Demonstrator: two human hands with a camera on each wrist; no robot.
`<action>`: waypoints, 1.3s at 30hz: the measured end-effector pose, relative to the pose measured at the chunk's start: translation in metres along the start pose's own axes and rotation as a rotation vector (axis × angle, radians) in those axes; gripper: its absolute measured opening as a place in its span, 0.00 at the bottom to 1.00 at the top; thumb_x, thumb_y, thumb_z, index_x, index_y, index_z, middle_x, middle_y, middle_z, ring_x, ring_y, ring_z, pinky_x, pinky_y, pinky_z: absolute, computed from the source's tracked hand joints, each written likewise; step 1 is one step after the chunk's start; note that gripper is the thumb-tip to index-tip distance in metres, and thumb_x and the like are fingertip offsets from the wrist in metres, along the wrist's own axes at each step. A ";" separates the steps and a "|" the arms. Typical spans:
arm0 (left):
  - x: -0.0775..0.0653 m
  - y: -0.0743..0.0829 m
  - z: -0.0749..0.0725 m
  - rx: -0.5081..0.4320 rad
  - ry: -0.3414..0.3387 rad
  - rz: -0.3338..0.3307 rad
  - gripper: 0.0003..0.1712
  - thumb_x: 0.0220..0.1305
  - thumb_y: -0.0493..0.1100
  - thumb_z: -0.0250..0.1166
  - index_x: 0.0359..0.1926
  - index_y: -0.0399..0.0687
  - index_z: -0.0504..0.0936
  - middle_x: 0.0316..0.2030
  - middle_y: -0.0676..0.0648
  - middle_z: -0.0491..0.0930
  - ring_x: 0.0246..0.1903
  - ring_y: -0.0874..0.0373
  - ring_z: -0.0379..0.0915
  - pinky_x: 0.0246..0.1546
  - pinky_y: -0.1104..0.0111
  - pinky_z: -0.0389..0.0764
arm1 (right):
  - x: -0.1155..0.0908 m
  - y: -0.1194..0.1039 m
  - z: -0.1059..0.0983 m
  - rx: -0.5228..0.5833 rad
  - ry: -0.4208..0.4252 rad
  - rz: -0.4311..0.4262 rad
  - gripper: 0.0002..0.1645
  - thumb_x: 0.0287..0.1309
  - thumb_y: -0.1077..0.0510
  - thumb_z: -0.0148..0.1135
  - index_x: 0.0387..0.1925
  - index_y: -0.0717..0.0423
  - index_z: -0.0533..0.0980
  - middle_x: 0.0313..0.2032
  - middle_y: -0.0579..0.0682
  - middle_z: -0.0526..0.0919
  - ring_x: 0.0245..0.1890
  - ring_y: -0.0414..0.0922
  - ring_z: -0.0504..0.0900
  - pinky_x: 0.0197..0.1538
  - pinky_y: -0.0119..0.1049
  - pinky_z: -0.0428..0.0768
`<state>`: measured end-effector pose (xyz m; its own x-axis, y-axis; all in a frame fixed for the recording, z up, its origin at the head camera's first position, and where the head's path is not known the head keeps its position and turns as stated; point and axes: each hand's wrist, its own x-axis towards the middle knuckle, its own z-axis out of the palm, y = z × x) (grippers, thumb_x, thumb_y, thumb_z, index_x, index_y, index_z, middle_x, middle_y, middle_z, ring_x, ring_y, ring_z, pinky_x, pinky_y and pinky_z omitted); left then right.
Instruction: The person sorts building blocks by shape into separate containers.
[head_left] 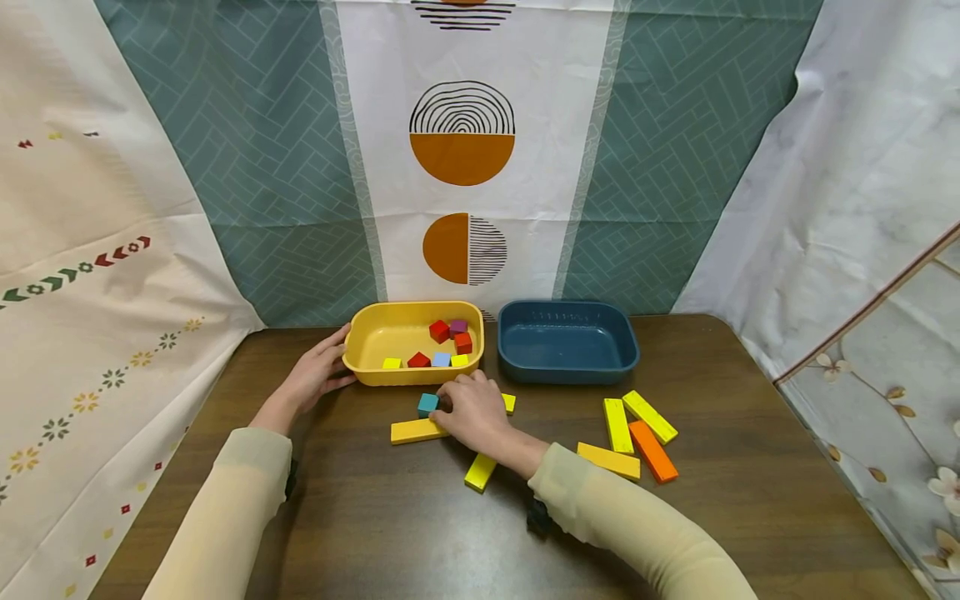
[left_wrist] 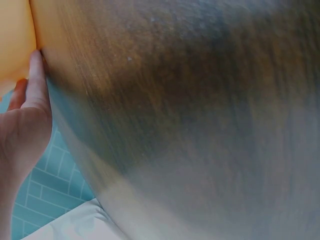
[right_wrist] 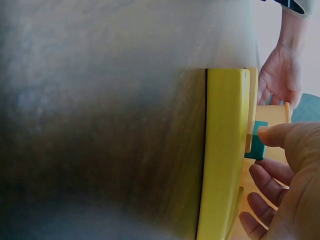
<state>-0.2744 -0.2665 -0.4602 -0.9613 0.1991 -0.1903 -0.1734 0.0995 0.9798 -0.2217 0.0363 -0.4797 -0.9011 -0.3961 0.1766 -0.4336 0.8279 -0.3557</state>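
Observation:
In the head view my left hand (head_left: 318,373) rests against the left end of a yellow bin (head_left: 365,376), its fingers fairly straight. The left wrist view shows that hand (left_wrist: 26,120) touching the bin's side. My right hand (head_left: 477,410) is at a teal cube (head_left: 427,406) on the table in front of the bin. Seen from the right wrist, the thumb overlaps the edge of the cube (right_wrist: 257,145), with the index fingertip just beside it and the other fingers loosely bent. A yellow-orange block (head_left: 414,431) and a yellow block (head_left: 480,472) lie near this hand.
Several small cubes, red, purple, blue and yellow, sit inside the yellow bin. A dark blue bin (head_left: 567,373) stands to its right. On the table's right lie yellow blocks (head_left: 618,426), an orange block (head_left: 653,452) and a yellow-orange block (head_left: 608,460). Patterned cloths hang behind.

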 end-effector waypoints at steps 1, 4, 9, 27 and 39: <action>0.000 0.000 0.000 -0.004 -0.004 0.000 0.34 0.84 0.45 0.42 0.83 0.57 0.43 0.81 0.44 0.42 0.73 0.36 0.56 0.66 0.43 0.67 | 0.000 0.000 0.000 -0.006 0.002 0.001 0.21 0.57 0.40 0.73 0.46 0.47 0.88 0.34 0.40 0.81 0.38 0.44 0.70 0.40 0.36 0.69; -0.001 0.001 -0.001 -0.008 -0.006 0.000 0.34 0.84 0.45 0.42 0.83 0.57 0.42 0.81 0.44 0.42 0.73 0.36 0.55 0.66 0.43 0.66 | 0.001 0.000 0.000 -0.016 0.008 0.002 0.21 0.57 0.39 0.73 0.46 0.47 0.88 0.36 0.41 0.83 0.39 0.44 0.70 0.41 0.36 0.69; -0.001 0.002 -0.001 -0.006 -0.004 -0.009 0.34 0.84 0.45 0.42 0.83 0.57 0.42 0.81 0.44 0.41 0.73 0.35 0.54 0.67 0.42 0.65 | 0.001 0.004 0.002 -0.021 0.026 -0.003 0.20 0.57 0.40 0.73 0.45 0.47 0.88 0.36 0.41 0.83 0.39 0.44 0.69 0.42 0.36 0.69; 0.014 -0.018 -0.010 0.048 0.018 -0.001 0.33 0.84 0.51 0.44 0.83 0.64 0.45 0.81 0.47 0.45 0.71 0.40 0.61 0.60 0.53 0.76 | -0.006 0.007 -0.017 0.084 0.101 -0.022 0.18 0.57 0.40 0.72 0.41 0.46 0.87 0.34 0.38 0.81 0.38 0.42 0.70 0.41 0.36 0.70; 0.004 -0.005 -0.002 0.027 0.010 -0.002 0.33 0.84 0.47 0.42 0.83 0.60 0.43 0.81 0.44 0.42 0.73 0.37 0.57 0.65 0.45 0.70 | -0.003 0.009 -0.046 0.157 0.161 -0.024 0.19 0.57 0.42 0.72 0.42 0.50 0.87 0.35 0.43 0.84 0.43 0.44 0.71 0.46 0.40 0.71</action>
<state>-0.2780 -0.2678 -0.4654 -0.9631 0.1889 -0.1919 -0.1701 0.1259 0.9774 -0.2226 0.0628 -0.4408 -0.8835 -0.3360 0.3265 -0.4618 0.7420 -0.4860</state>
